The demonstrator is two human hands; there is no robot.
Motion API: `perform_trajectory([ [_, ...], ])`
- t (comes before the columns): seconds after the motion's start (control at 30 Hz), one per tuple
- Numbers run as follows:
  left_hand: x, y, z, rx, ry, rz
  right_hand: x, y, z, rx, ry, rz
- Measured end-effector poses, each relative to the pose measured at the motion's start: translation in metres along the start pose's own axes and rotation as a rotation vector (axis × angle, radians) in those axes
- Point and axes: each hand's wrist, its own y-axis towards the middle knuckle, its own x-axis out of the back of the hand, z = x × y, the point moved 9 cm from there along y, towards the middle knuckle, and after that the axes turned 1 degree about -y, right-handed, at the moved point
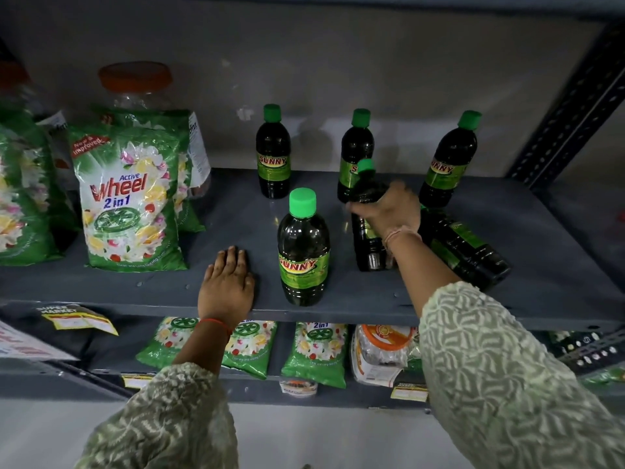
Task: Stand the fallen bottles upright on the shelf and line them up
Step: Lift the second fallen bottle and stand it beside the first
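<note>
We see the right hand [389,206] wrapped over the shoulder of a dark bottle [367,228] with a green cap, fingers closed around it; the bottle stands nearly upright, its base on the grey shelf [236,211]. Just right of that hand, touching the held bottle, a fallen bottle [466,248] lies on its side, its base toward the near right. The left hand [228,286] lies flat, palm down, fingers spread on the shelf's near edge, gripping nothing. Just right of it stands an upright front bottle [303,252]. At the far side we see three more bottles upright: one left [273,154], one middle [355,147], one right [449,160]. A detergent bag [130,201] stands on the left.
</note>
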Motion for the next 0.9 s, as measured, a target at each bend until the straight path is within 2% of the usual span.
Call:
perform_trajectory([
  [0.13,0.001,-0.001,0.0,0.009,-0.01,-0.004,0.026,-0.003,0.016,0.073,0.125,-0.157],
  [0.33,0.001,-0.002,-0.001,0.01,-0.004,0.014,0.021,-0.017,0.016,0.125,0.105,-0.171],
  [0.47,0.001,-0.002,-0.001,0.011,0.011,0.017,0.038,-0.011,0.022,0.116,0.059,-0.243],
  [0.7,-0.001,-0.002,-0.001,0.021,0.035,0.05,0.035,0.001,0.038,0.146,0.123,-0.057],
  [0.83,-0.001,-0.002,-0.001,0.021,0.041,0.054,0.038,0.004,0.029,0.141,0.081,-0.075],
  [0.9,-0.001,-0.002,-0.002,0.022,0.043,0.052,0.038,0.005,0.03,0.179,0.188,-0.026],
])
